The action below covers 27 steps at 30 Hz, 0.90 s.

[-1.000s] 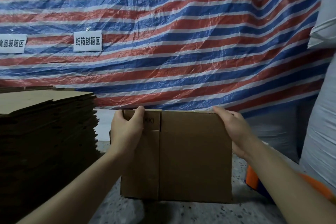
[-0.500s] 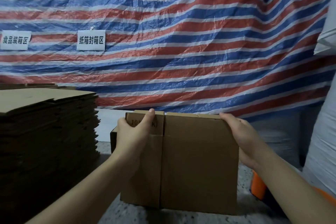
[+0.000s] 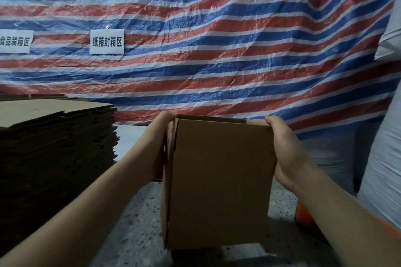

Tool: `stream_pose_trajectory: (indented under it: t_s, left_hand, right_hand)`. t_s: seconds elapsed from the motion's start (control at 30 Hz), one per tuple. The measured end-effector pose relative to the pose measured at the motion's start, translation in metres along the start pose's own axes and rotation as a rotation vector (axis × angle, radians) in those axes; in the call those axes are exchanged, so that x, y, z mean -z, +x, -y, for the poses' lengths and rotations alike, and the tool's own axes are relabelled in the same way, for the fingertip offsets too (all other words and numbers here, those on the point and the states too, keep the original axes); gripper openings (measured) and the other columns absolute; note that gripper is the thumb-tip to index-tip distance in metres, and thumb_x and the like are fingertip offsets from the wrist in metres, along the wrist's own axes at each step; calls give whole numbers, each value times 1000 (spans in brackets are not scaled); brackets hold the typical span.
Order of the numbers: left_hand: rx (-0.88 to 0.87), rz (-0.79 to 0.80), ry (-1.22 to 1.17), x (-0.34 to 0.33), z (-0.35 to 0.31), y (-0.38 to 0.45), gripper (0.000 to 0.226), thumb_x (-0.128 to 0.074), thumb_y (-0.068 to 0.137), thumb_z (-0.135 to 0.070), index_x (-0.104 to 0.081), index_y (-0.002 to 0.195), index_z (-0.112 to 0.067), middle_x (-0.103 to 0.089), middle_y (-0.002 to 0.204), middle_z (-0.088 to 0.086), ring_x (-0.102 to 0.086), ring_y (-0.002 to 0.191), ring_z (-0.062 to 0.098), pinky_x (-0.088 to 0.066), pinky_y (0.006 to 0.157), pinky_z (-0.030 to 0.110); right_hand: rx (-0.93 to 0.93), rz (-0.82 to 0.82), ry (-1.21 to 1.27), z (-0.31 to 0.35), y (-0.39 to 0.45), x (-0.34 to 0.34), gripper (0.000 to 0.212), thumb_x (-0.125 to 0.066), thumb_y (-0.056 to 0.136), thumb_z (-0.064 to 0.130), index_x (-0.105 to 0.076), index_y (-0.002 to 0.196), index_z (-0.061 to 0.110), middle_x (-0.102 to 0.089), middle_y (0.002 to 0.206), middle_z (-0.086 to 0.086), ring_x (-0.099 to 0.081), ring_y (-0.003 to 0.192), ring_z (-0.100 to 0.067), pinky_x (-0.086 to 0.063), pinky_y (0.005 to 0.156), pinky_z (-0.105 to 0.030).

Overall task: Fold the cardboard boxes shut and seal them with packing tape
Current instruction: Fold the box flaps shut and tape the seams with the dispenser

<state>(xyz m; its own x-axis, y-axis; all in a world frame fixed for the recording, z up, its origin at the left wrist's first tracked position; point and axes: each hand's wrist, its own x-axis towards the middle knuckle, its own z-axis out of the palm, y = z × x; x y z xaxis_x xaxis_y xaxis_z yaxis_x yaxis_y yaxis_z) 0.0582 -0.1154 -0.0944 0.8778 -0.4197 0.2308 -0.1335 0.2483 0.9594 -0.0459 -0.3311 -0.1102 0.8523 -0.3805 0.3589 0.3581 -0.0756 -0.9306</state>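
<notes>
**Flat carton pushed open into a box between both hands**

Since the earlier frames the cardboard box (image 3: 219, 182) has gone from a flat sheet held face-on to an opened-out tube: its near panel is narrower, a side panel shows at the left, and a dark gap opens along the top edge. Both hands have shifted from the top corners to the box's two sides.

Now the left hand (image 3: 161, 134) lies against the left side panel, fingers curled over the top left corner; most of the hand is hidden behind the cardboard. On the opposite side, the right hand (image 3: 286, 154) clasps the right edge, palm against the side, with its fingers hooked over the top right corner. The box stands upright between them, its lower edge down near the speckled floor (image 3: 138, 223); whether it rests there or is lifted cannot be told.

Beyond the left forearm sits a tall stack of flattened cartons (image 3: 54, 149), well apart from the box. Behind both hands hangs a red, white and blue striped tarpaulin (image 3: 217, 50) bearing two white paper signs (image 3: 107, 41) with printed characters. Past the right hand stands a pale woven sack (image 3: 382, 158), and below it an orange object (image 3: 303, 215) too hidden to identify.
</notes>
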Motion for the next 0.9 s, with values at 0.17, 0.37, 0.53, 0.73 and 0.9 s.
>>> stream_pose_trajectory:
  t_s: [0.17, 0.37, 0.53, 0.73, 0.9]
  left_hand:
    - [113, -83, -102, 3, 19, -1, 44, -52, 92, -48, -73, 82, -11, -69, 69, 7, -65, 57, 18, -50, 55, 25]
    - [172, -163, -163, 2, 38, -5, 54, -42, 94, -58, -75, 104, -17, -75, 95, 12, -71, 77, 24, -55, 69, 34]
    - [214, -159, -179, -3, 35, -6, 43, -53, 92, -54, -73, 97, -17, -75, 81, 11, -70, 61, 20, -53, 58, 30]
    - [245, -202, -125, -10, 35, -6, 19, -59, 96, -23, -70, 94, -7, -68, 61, 8, -62, 44, 16, -46, 38, 21]
    - [239, -237, -146, -9, 38, -8, 24, -55, 98, -24, -68, 79, -17, -70, 59, 7, -64, 43, 16, -50, 43, 24]
  right_hand:
    - [-99, -3, 159, -16, 1, -8, 65, -24, 104, 50, -68, 96, 3, -72, 79, -11, -69, 69, -18, -56, 59, -34]
    - [-279, -52, 277, -25, 2, 2, 51, -39, 104, 42, -72, 80, 11, -70, 69, -6, -69, 61, -19, -52, 64, -37]
    - [-292, -66, 268, -42, 0, -1, 71, -33, 105, 50, -75, 58, 15, -68, 61, -6, -69, 56, -19, -55, 51, -30]
    - [-232, -134, 246, -42, 0, -2, 73, -31, 102, 58, -79, 62, 20, -75, 71, -7, -74, 63, -19, -58, 50, -28]
    - [-240, -173, 268, -48, -1, -2, 74, -30, 105, 52, -78, 57, 20, -73, 64, -7, -72, 56, -19, -54, 44, -26]
